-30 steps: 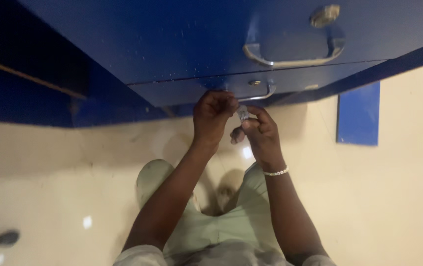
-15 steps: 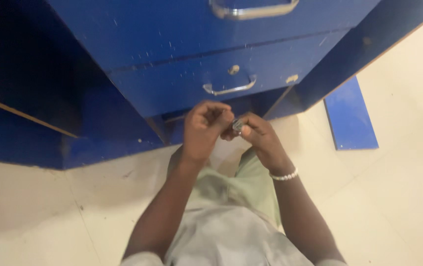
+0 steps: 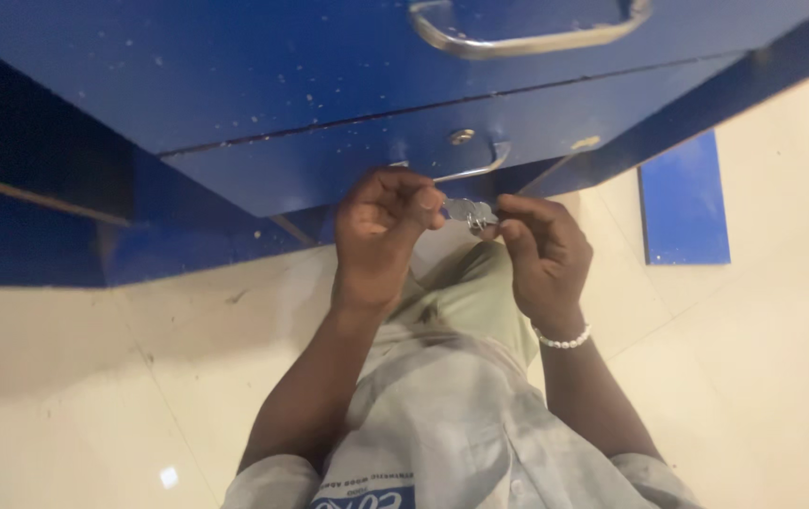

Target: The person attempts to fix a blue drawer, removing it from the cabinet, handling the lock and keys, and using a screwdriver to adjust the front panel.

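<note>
Both hands on small bunch of keys (image 3: 470, 213), count unclear; left hand (image 3: 381, 231) and right hand (image 3: 541, 254) pinching it, bunch lying roughly sideways below blue drawer (image 3: 348, 170).

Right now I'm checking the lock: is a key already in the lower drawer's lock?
No, the keys are pinched between both hands' fingers below the drawer, apart from its lock.

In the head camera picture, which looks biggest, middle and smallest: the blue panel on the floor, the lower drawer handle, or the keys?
1. Blue panel, clearly largest.
2. Lower drawer handle.
3. Keys, pinched between both hands; they sit nearer the camera and partly hidden, so 2 and 3 are unsure.
</note>
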